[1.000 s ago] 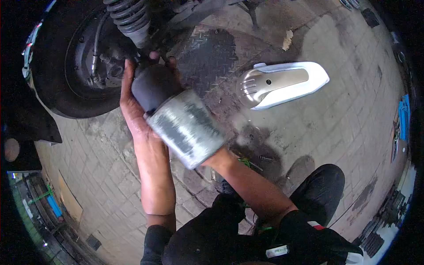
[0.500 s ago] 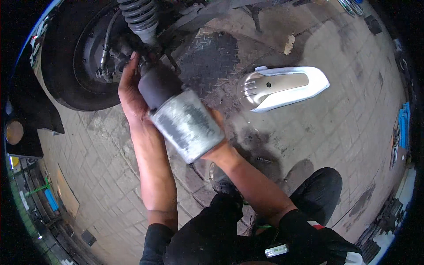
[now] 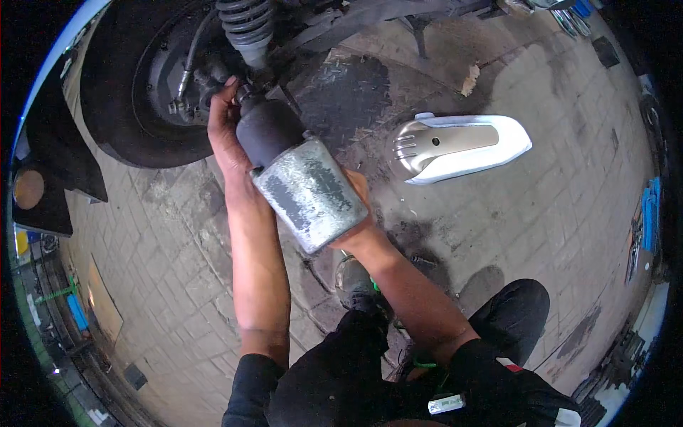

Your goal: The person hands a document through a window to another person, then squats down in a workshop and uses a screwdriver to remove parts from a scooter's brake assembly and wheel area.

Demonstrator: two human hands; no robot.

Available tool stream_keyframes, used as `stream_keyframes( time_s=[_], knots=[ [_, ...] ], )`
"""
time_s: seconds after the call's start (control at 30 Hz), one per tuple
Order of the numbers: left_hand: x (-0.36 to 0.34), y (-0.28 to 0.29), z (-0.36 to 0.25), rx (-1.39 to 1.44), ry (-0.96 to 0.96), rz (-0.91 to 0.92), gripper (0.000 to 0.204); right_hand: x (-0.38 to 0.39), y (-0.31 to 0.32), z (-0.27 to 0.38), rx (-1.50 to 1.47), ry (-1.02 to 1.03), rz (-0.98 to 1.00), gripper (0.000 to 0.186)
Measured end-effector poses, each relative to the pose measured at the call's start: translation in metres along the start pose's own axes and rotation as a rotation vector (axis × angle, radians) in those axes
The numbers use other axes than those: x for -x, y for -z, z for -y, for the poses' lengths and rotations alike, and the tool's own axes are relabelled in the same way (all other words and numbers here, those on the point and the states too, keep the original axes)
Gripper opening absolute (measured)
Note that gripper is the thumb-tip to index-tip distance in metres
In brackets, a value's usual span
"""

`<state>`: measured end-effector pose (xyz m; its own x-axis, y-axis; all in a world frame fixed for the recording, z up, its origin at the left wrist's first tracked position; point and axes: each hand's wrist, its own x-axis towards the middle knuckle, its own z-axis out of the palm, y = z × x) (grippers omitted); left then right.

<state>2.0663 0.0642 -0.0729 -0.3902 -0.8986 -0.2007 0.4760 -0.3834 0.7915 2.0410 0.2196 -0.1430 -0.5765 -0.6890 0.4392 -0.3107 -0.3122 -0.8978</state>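
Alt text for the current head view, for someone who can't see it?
A person's right hand, partly hidden, holds a scuffed silver power tool with a rounded black nose; the left hand lies along the nose, near a dark wheel and grey coil spring. A long white and bronze panel lies right, on grey paving.

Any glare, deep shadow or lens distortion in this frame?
Head view: glare on the impact wrench and white-and-bronze cover; head view: tire dim, upper left; head view: fisheye bending across the paved floor, black corners.
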Motion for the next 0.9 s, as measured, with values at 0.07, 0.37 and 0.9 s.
stream_keyframes(
  time_s=[0.07,0.37,0.9],
  knots=[
    [-0.007,0.003,0.0,-0.045,-0.049,0.079,0.016,0.006,-0.002,-0.004,-0.107,-0.189,0.016,0.048],
    [0.001,0.003,-0.001,0.034,0.112,0.124,0.019,0.008,0.003,-0.021,0.354,0.28,-0.015,0.041],
    [0.03,0.031,0.022,0.118,0.174,0.055,0.03,0.078,0.05,-0.028,-0.784,-0.782,-0.022,0.036]
  ],
)
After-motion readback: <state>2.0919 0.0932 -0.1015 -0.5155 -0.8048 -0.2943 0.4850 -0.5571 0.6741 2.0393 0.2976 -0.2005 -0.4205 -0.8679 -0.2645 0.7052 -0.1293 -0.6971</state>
